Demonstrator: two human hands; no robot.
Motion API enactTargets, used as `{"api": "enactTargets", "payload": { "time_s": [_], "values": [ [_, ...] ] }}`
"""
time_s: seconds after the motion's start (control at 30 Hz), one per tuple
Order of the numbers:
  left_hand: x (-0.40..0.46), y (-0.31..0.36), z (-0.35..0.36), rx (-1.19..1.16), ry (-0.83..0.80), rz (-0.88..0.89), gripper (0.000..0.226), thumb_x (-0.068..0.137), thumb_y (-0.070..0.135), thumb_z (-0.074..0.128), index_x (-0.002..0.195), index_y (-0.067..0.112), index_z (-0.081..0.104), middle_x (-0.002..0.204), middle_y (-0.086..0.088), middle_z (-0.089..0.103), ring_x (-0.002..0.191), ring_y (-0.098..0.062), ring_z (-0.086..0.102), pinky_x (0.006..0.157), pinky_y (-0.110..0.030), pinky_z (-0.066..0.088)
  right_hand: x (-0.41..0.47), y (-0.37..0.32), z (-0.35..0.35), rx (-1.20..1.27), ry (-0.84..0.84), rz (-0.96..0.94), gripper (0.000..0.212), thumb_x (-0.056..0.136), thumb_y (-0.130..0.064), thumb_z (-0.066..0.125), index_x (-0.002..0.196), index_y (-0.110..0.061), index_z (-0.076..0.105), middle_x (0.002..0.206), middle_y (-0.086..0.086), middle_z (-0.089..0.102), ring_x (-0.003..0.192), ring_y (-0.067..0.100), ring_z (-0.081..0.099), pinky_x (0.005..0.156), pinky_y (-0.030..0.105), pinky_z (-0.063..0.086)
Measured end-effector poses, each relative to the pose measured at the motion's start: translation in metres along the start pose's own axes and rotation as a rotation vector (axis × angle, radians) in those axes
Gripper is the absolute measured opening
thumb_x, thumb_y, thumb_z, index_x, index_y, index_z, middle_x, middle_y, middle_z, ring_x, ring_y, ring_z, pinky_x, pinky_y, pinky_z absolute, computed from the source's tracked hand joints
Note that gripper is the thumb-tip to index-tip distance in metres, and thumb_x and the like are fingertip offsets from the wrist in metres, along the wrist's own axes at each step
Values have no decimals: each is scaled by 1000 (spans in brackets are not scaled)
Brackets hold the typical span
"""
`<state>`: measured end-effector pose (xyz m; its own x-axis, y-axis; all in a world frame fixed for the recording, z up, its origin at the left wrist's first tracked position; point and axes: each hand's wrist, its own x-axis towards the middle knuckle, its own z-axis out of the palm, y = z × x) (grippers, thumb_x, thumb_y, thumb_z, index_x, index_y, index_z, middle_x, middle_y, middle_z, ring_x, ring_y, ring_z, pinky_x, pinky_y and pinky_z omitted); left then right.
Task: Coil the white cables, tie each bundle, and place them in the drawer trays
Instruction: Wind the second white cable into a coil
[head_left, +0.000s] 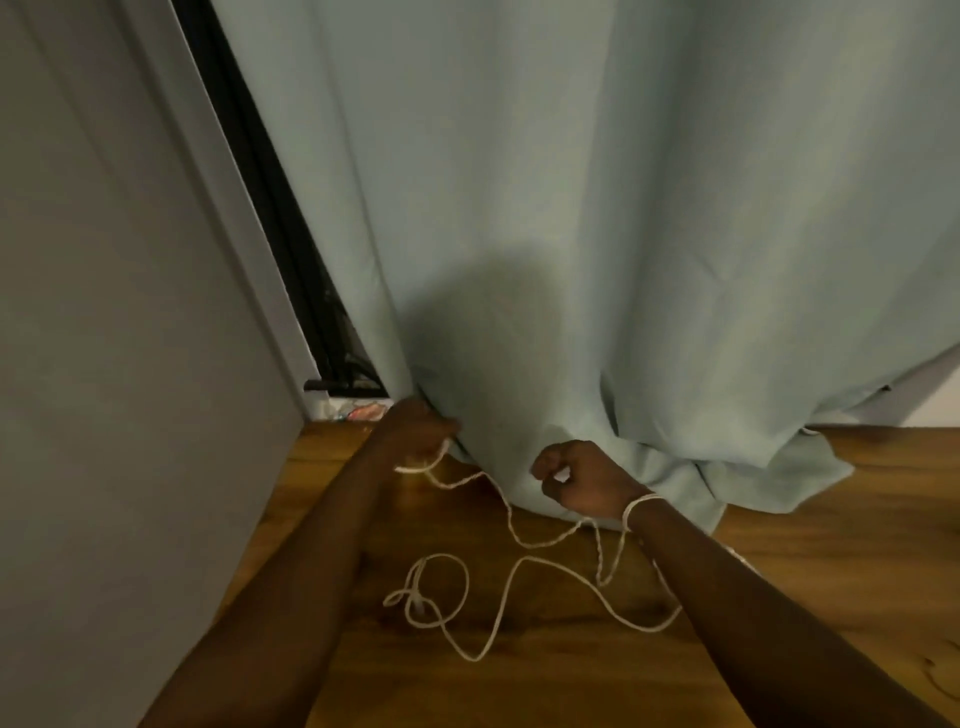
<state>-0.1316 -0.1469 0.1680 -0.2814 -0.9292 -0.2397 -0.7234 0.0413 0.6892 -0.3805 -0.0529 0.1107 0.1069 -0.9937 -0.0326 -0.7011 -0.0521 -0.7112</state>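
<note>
I'm winding the white cable round my right wrist, both hands fisted on it (left hand, right hand); gathering slack off the desk comes next.

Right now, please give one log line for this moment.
left hand: grips white cable | right hand: fist, cable around wrist | cable: loose on wooden floor

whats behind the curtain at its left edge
Past the curtain edge, a dark frame and small litter at its foot show. Everything further behind the cloth is covered.
</note>
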Motion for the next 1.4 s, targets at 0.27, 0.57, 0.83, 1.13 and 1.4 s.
{"api": "enactTargets", "payload": {
  "time_s": [0.27, 0.57, 0.83, 1.13, 1.4],
  "values": [
    [-21, 179, -6, -1139, -123, 213, 10, 92, -1, 55, 84, -2, 62, 68, -15, 69, 64, -22, 72, 65, -29, 62, -18, -58, -69, 1091, 16, -95, 63, 77, -55, 71, 121, -10, 66, 129, 16, 65, 123, 27, 60, 105, 40, 43],
    [-28, 247, 20, -1541, -297, 445, 13, 96, -5, 47, 96, -9, 59, 85, -20, 74, 86, -30, 74, 80, -31, 61, -78, -70, -185, 1295, 263, -330, 29, 80, -13, 73, 106, -4, 61, 80, 8, 61, 72, 26, 69, 85, 50, 57],
    [-51, 291, 33, -941, -686, 624, 29, 76, 11, 49, 100, 5, 65, 72, -7, 48, 58, -20, 50, 60, -29, 47, -107, -69, -264, 733, 660, -120, 21, 99, -15, 57, 109, -8, 74, 71, 2, 34, 55, 11, 29, 47, 21, 27],
    [-68, 356, 50, -1125, -675, 835, 31, 105, 19, 37, 89, 10, 62, 108, -9, 70, 116, -27, 63, 98, -45, 49, -117, -72, -255, 677, 573, -53, 17, 102, -10, 52, 107, 1, 64, 73, 6, 53, 51, 12, 43, 48, 21, 41],
    [-49, 372, 41, -1104, -467, 905, 22, 103, 12, 41, 110, 5, 60, 135, -12, 58, 135, -21, 48, 87, -27, 40, -138, -77, -249, 929, 269, -27, 18, 100, 0, 45, 98, -7, 61, 79, 12, 60, 69, 20, 60, 70, 29, 58]
  ]
}}
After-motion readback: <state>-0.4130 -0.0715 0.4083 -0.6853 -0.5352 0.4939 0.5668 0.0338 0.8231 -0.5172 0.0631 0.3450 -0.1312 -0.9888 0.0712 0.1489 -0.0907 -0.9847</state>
